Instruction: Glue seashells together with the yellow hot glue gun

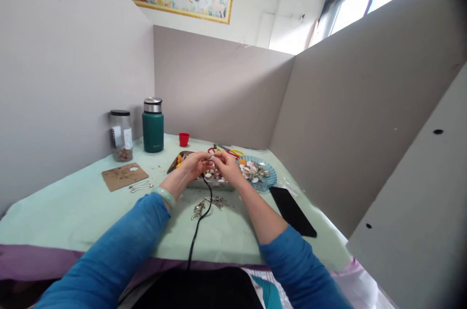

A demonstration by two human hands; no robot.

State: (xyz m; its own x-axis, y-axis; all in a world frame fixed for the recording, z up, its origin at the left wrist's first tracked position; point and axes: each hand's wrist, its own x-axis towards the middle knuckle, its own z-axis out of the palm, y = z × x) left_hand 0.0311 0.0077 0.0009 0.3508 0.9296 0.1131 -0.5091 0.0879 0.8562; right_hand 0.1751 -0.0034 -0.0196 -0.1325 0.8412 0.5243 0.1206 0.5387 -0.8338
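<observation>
My left hand and my right hand meet above a metal tray of shells and small pieces. The fingertips of both hands are pinched together on something small and pale, too tiny to make out. A black cord runs from beneath my left hand down to the table's front edge. Small metal clasps lie on the table below the tray. To the right of my right hand, a blue scalloped plate holds shells and pale pieces.
Behind the tray lie pliers with red and yellow handles. A red cup, a green bottle, a jar, a brown card and metal pins are further left. At right lies a black flat item. Grey partitions surround the table.
</observation>
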